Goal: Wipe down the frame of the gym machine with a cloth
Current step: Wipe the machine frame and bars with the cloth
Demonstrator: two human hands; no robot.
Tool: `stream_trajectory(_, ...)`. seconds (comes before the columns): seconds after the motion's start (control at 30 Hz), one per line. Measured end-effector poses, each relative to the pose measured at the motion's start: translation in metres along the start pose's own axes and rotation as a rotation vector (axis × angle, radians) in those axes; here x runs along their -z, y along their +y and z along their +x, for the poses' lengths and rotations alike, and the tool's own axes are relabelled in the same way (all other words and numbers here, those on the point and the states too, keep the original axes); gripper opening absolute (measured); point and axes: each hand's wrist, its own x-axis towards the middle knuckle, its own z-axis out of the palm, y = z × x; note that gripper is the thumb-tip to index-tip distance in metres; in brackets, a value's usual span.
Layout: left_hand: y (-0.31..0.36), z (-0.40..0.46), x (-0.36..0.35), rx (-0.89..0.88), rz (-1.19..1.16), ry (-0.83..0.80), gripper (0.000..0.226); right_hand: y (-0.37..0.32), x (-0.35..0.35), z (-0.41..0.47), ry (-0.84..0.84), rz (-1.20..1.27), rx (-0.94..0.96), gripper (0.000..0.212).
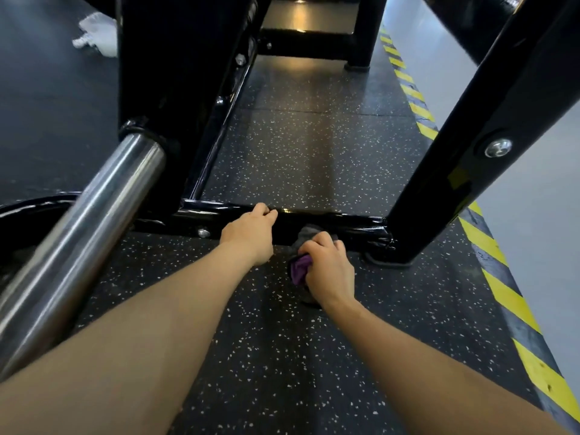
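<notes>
While left hand (249,233) grips frame (345,222) — right hand (326,268) presses cloth (299,270).

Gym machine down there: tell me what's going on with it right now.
A person is crouched at the machine's low black crossbar. The right hand grips a bunched grey and purple cloth against the bar's near face, wiping it. The left hand holds the top of the same bar, fingers curled over it. A chrome tube slants past on the left, and an angled black post rises on the right.
</notes>
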Motion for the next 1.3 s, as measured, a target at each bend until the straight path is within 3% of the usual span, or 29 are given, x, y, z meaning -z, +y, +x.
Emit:
stream_trajectory(0.23,-0.002,-0.014,0.029,-0.051,-0.059,0.015,0.045,-0.013,0.028,-0.012,0.107,-0.049,-0.101,0.028)
stream_trajectory(0.6,-0.012,-0.066,0.081,-0.370,-0.113,-0.060,0.043,-0.083,0.096,-0.057,0.146,-0.116,-0.224,0.029)
stream_trajectory(0.7,-0.012,-0.086,0.089,-0.428,-0.122,-0.079,0.043,-0.106,0.117,-0.095,0.183,-0.113,-0.313,0.027)
stream_trajectory(0.87,0.012,-0.144,0.099,-0.674,-0.093,-0.122,0.043,-0.136,0.151,-0.190,0.227,-0.141,-0.552,0.028)
stream_trajectory(1.1,0.059,-0.229,0.135,-0.960,-0.162,-0.103,0.042,-0.138,0.210,-0.287,0.342,-0.190,-0.734,0.031)
stream_trajectory(1.3,0.121,-0.293,0.126,-0.925,-0.089,-0.168,0.037,-0.114,0.242,-0.348,0.544,0.012,-0.778,0.033)
